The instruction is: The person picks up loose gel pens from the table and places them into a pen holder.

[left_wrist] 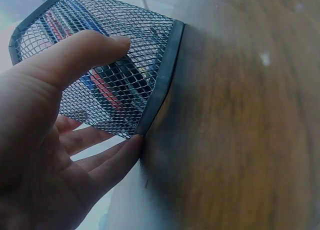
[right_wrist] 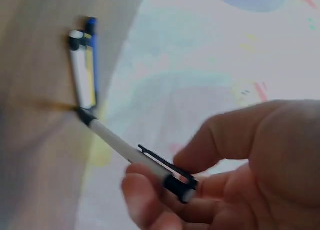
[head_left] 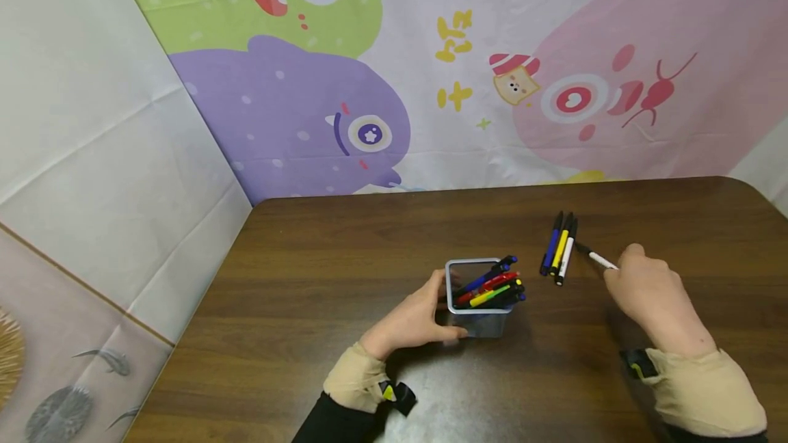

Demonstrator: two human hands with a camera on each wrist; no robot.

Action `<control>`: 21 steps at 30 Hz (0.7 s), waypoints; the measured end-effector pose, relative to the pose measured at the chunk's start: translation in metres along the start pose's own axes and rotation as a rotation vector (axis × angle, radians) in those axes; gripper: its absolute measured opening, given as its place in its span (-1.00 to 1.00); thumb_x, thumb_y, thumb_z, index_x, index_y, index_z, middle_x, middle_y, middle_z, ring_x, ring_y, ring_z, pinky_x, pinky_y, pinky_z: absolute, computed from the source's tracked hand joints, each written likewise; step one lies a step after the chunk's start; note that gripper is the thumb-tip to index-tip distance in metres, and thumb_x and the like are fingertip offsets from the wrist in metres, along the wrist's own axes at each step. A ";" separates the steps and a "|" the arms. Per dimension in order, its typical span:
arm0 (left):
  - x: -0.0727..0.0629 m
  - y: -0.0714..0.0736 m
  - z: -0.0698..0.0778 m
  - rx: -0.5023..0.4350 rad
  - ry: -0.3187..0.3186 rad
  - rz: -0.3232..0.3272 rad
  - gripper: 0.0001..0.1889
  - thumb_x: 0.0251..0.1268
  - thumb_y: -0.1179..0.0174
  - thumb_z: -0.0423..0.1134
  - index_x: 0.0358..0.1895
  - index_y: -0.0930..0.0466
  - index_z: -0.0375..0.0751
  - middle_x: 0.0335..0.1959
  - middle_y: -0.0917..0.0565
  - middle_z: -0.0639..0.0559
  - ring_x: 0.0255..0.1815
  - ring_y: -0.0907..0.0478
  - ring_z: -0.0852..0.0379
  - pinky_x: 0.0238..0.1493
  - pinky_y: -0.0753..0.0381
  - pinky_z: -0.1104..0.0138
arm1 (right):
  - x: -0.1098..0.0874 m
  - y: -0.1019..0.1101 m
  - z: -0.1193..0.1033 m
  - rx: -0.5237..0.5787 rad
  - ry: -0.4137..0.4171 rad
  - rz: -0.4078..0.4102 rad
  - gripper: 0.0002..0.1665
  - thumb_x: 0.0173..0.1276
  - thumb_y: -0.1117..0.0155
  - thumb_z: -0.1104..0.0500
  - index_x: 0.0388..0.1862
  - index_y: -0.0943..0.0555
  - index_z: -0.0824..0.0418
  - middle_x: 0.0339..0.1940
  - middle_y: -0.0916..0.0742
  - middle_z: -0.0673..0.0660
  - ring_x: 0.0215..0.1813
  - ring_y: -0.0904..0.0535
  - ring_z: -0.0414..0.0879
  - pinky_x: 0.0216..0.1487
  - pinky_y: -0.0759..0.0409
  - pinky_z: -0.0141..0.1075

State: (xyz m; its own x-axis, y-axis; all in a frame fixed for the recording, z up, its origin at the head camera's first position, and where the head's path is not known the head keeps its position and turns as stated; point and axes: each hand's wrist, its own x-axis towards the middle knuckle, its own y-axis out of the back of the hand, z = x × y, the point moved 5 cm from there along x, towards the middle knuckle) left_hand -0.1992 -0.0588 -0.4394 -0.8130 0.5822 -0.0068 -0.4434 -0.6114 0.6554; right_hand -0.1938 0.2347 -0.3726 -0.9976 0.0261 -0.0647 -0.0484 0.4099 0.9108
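Observation:
My left hand [head_left: 411, 318] grips a square wire-mesh pen holder [head_left: 483, 324], thumb on its near side and fingers around the left. In the left wrist view the holder's dark base [left_wrist: 162, 85] stands at the tabletop. Several pens [head_left: 486, 290] in it lean right, with blue, red and yellow-green barrels. My right hand [head_left: 655, 301] pinches a white pen [right_wrist: 117, 142] near its black clip end. The pen's black tip points left, close to three pens lying side by side: a blue pen [head_left: 550, 251], a yellow pen [head_left: 560, 251] and another white pen [head_left: 567, 256].
The brown wooden table [head_left: 295, 279] has rounded far corners. Behind it hangs a cartoon-printed cloth [head_left: 443, 149], and a pale panel [head_left: 123, 122] stands along the left. Wrist straps with small dark devices [head_left: 403, 398] sit on both sleeves.

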 end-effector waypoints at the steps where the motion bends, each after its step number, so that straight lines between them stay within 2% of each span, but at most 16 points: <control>1: 0.000 0.000 0.000 0.000 0.001 0.000 -0.19 -0.07 -0.37 -0.07 0.22 -0.05 -0.05 0.14 -0.40 -0.01 0.15 -0.41 0.20 0.14 -0.42 0.37 | -0.002 0.006 -0.002 0.003 0.013 0.060 -0.75 0.19 0.16 0.23 -0.39 -0.27 0.48 -0.63 -0.49 0.40 -0.63 -0.41 0.20 -0.66 -0.37 -0.05; 6: 0.000 0.000 0.000 0.001 -0.001 0.000 -0.19 -0.07 -0.37 -0.05 0.22 -0.05 -0.05 0.14 -0.40 0.00 0.15 -0.41 0.20 0.15 -0.42 0.36 | -0.016 0.032 -0.013 0.026 0.106 0.400 -0.77 0.20 0.14 0.30 -0.38 -0.38 0.51 -0.58 -0.54 0.46 -0.61 -0.43 0.36 -0.59 -0.35 0.17; 9: 0.000 0.000 0.000 0.006 0.004 -0.002 -0.18 -0.07 -0.37 -0.05 0.22 -0.05 -0.05 0.15 -0.40 0.00 0.15 -0.41 0.20 0.15 -0.41 0.35 | -0.024 0.043 -0.021 0.049 0.141 0.544 -0.81 0.25 0.01 0.33 -0.35 -0.43 0.51 -0.51 -0.56 0.46 -0.53 -0.44 0.42 -0.52 -0.32 0.24; 12: 0.000 0.001 0.000 0.007 0.012 -0.004 -0.18 -0.07 -0.37 -0.04 0.23 -0.04 -0.05 0.15 -0.40 0.00 0.15 -0.41 0.20 0.16 -0.41 0.34 | -0.030 0.050 -0.029 0.066 0.170 0.609 -0.82 0.24 -0.14 0.31 -0.29 -0.46 0.46 -0.47 -0.59 0.42 -0.50 -0.47 0.36 -0.52 -0.32 0.19; 15: -0.001 0.001 0.001 0.001 0.016 -0.005 -0.18 -0.07 -0.37 -0.05 0.23 -0.04 -0.05 0.14 -0.40 0.00 0.15 -0.41 0.20 0.16 -0.41 0.34 | -0.035 0.055 -0.037 0.078 0.205 0.629 -0.81 0.19 -0.25 0.29 -0.30 -0.49 0.40 -0.51 -0.61 0.34 -0.55 -0.49 0.22 -0.59 -0.33 0.02; 20: -0.001 0.001 0.001 -0.004 0.015 -0.006 -0.18 -0.07 -0.37 -0.06 0.23 -0.04 -0.05 0.15 -0.39 -0.01 0.15 -0.41 0.20 0.16 -0.41 0.34 | -0.041 0.060 -0.045 0.089 0.254 0.656 -0.82 0.12 -0.31 0.32 -0.32 -0.52 0.36 -0.53 -0.63 0.29 -0.56 -0.49 0.10 -0.60 -0.29 -0.19; 21: -0.001 0.001 0.001 -0.005 0.015 -0.006 -0.18 -0.07 -0.37 -0.06 0.23 -0.04 -0.05 0.15 -0.39 -0.01 0.16 -0.41 0.19 0.16 -0.41 0.35 | -0.042 0.061 -0.045 0.091 0.256 0.661 -0.82 0.11 -0.32 0.31 -0.32 -0.53 0.35 -0.54 -0.63 0.28 -0.58 -0.49 0.02 -0.59 -0.28 -0.21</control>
State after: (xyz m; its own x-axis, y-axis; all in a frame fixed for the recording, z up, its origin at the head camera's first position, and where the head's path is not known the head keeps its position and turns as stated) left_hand -0.1986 -0.0592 -0.4382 -0.8156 0.5783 -0.0219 -0.4502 -0.6102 0.6519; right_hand -0.1568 0.2171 -0.2962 -0.7977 0.0850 0.5971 0.5638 0.4567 0.6881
